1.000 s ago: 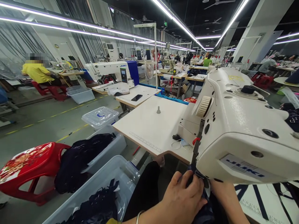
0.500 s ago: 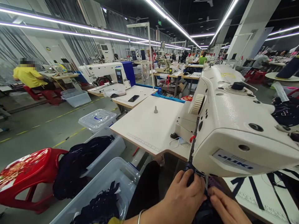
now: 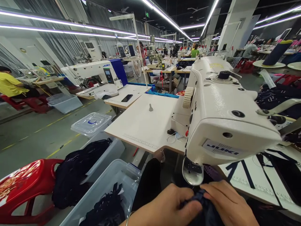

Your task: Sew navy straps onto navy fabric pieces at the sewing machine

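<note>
The left hand (image 3: 172,202) closes thumb and fingers on the dark cloth (image 3: 208,208); the right hand (image 3: 229,201) grips its other side, fingers together. The cloth is just below the sewing machine (image 3: 218,125). Beside that stretches the white table (image 3: 141,122), near an open tub (image 3: 103,182).

Glossy red plastic stool with a gold-patterned seat (image 3: 25,182), clear plastic lid with a blue handle (image 3: 91,123), black phone (image 3: 127,98) lying on a white farther tabletop (image 3: 139,91), seated person in yellow (image 3: 10,84), dark blue thread cone (image 3: 277,53) at right.
</note>
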A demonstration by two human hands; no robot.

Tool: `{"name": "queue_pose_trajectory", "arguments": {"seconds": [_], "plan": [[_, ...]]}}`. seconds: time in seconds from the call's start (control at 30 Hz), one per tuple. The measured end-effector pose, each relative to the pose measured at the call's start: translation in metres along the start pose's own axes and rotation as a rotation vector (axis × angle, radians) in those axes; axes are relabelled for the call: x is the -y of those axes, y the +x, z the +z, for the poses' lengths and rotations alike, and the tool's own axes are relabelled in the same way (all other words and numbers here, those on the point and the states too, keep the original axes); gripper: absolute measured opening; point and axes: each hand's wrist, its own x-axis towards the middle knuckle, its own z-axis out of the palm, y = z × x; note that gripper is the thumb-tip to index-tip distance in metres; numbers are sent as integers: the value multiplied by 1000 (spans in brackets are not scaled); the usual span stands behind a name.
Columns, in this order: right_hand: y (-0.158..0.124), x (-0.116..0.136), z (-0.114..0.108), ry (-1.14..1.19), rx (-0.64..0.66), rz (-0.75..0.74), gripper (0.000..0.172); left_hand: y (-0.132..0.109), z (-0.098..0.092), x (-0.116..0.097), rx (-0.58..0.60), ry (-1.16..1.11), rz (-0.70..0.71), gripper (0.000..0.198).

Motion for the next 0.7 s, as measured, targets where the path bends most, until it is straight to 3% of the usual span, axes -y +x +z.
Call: {"name": "queue_pose_trajectory", "arguments": {"seconds": [0.07, 0.13, 0.2, 0.27, 0.33, 0.4, 0.43, 0.5, 0.6, 0.7], "plan": [[12, -7, 17, -252, -168, -154, 19, 3, 0, 2, -172, 100, -120, 38], [20, -12, 30, -400, -213, -192, 18, 9, 2, 11, -358, 324, -119, 36], [23, -14, 36, -454, -188, -151, 16, 14, 6, 22, -579, 588, -9, 25], [20, -16, 37, -460, -166, -97, 18, 16, 8, 30, -762, 809, 201, 18], [12, -17, 35, -442, -165, -59, 19, 15, 7, 32, -736, 951, 437, 28], [5, -19, 34, -385, -174, 13, 19, 14, 7, 32, -552, 1021, 557, 34], [2, -20, 35, -330, -176, 65, 20, 13, 7, 31, -468, 1039, 557, 35], [-2, -22, 36, -167, -157, 179, 20, 14, 9, 31, -408, 1063, 495, 36], [-2, -24, 37, 59, -129, 404, 18, 17, 14, 30, -432, 1101, 418, 36], [-1, -28, 39, 136, -138, 659, 23, 21, 19, 30, -477, 1119, 386, 35]]}}
